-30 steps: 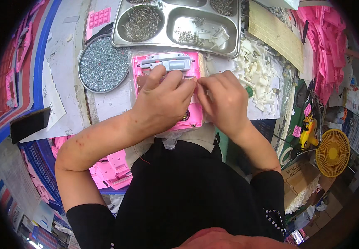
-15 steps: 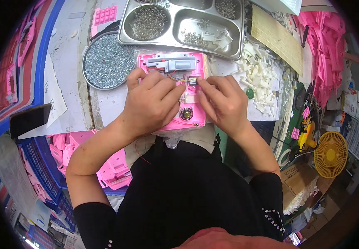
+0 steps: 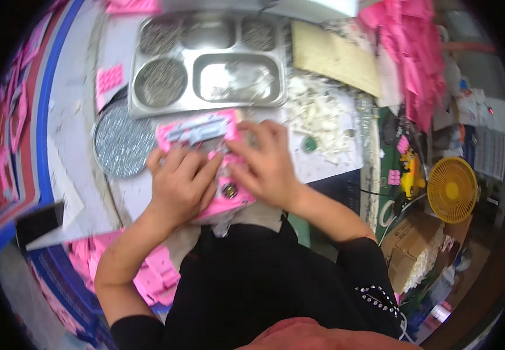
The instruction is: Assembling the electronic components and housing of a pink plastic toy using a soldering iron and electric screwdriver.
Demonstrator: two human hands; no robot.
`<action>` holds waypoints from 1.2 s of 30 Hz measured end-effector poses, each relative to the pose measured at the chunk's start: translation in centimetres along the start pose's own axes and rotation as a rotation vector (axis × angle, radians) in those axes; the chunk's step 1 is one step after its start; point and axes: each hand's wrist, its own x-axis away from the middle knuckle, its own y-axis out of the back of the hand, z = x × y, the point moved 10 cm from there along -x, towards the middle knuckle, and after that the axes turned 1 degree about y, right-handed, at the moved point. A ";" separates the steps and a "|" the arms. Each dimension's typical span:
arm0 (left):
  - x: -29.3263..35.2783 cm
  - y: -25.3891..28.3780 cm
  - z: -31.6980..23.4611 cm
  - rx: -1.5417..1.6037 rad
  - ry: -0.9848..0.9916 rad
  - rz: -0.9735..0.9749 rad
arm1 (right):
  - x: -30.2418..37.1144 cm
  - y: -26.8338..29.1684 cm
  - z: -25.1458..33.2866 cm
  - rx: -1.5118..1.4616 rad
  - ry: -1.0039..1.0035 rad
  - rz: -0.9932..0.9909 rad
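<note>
1. Pink plastic housing (image 3: 206,153) — a flat, tray-like shell lying on the worktable (image 3: 77,116) straight before the person, just below the steel compartment tray (image 3: 209,61). Both hands rest on it and cover its middle.

2. Fitted so far, as it looks: a grey metal mechanism (image 3: 197,132) sits across the housing's far end, and a small round dark part (image 3: 230,189) shows seated near the close end, between the two hands.

3. Left hand (image 3: 181,182) lies flat over the housing's left half, fingers extended and close together, pressing down as if to steady it. Nothing shows between its fingers.

4. Right hand (image 3: 267,166) comes over the right half, fingers bent toward the middle of the shell; the tips seem drawn together on something small there, though whether they pinch a part cannot be told — blur and the hand itself hide it.

5. Judged from this, the assembly is partway: some inner pieces are in, the shell lies open with no cover on it, and the hands are busy at its centre.

6. Supplies lie within reach — small metal parts in the steel tray's wells, a round dish of fine grey pieces (image 3: 123,143) to the left, white scraps (image 3: 322,119) to the right, and more pink shells (image 3: 153,274) heaped by the table's near edge.
</note>
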 end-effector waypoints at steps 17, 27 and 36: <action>-1.5 -1.9 -1.5 -0.068 -0.061 0.163 | -9.9 27.6 -31.9 0.661 -0.381 -0.536; -1.5 -1.6 -2.2 -0.071 -0.097 0.172 | -10.2 36.5 -42.4 0.421 -0.400 -0.933; -1.3 -2.1 -1.8 -0.108 -0.085 0.169 | 8.9 27.2 -25.0 -0.902 -0.456 -1.212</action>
